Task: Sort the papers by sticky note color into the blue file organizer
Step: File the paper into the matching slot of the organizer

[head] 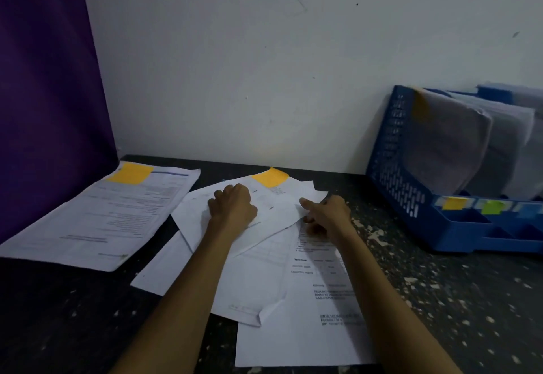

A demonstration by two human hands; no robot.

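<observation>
- Far left, a flat paper stack [111, 215] bearing an orange note [129, 173] lies on the speckled dark table [440, 300].
- Left hand [232, 209], fingers curled, bears on the thin top sheet [279, 215], orange-tagged at its far corner; gripping or merely pressing, unclear.
- Right hand [326, 215] pinches that sheet's edge, thumb above; peeling slowly should spare the loose papers [293, 329] beneath.
- Blue file organizer [405, 173], perforated plastic, stands far right; its first slot likely suits orange-tagged sheets.

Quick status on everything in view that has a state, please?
Top sheet, orange-noted, unsorted.
Left hand, curled on the top sheet, grip unclear.
Right hand, pinches that sheet's edge.
Left stack, orange-noted, lies flat.
Organizer, slots hold leaning papers.
</observation>
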